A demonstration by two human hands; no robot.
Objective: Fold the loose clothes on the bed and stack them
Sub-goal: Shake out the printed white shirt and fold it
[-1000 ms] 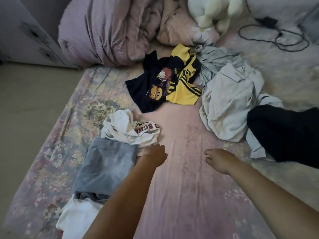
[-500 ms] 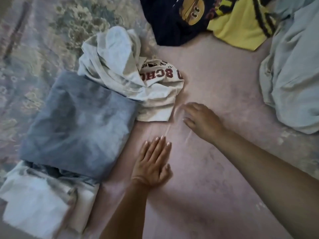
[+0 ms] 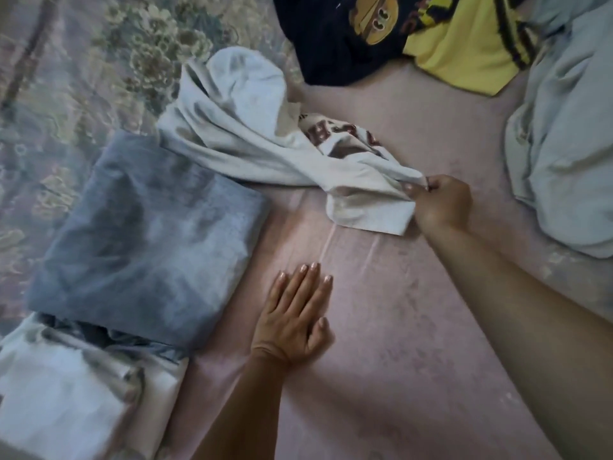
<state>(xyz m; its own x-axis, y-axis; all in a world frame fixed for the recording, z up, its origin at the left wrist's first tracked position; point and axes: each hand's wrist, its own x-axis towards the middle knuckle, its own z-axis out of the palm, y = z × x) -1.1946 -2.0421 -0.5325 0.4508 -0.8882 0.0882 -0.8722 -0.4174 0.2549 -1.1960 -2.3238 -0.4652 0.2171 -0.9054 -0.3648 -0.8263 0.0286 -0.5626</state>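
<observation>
We look down at the bed (image 3: 414, 327), which has a pink sheet with a flower pattern toward 10 o'clock. Our right hand (image 3: 441, 204) is at about 2 o'clock from the middle of the view. Its fingers (image 3: 409, 186) are curled and pinch the near corner of the white printed shirt (image 3: 252, 151), and the cloth is drawn into tight folds from the hand toward 10 o'clock. This shirt lies crumpled on the sheet, and dark red letters show on it near its middle. Our left hand (image 3: 295, 313) lies flat on the sheet at about 6 o'clock, palm down, fingers straight and close together, and it holds nothing.

At 9 o'clock there is a folded grey-blue garment (image 3: 142, 240). It lies on top of a folded white garment (image 3: 66, 400), which shows at 7 o'clock. The far corner of the grey-blue piece touches the white printed shirt.

At 12 o'clock a dark navy shirt (image 3: 335, 44) with an orange cartoon print lies loose, and a yellow shirt (image 3: 464, 58) with dark stripes lies just beside it toward 1 o'clock. At 3 o'clock a pale grey garment (image 3: 564, 144) lies in a heap, well apart from the stack.
</observation>
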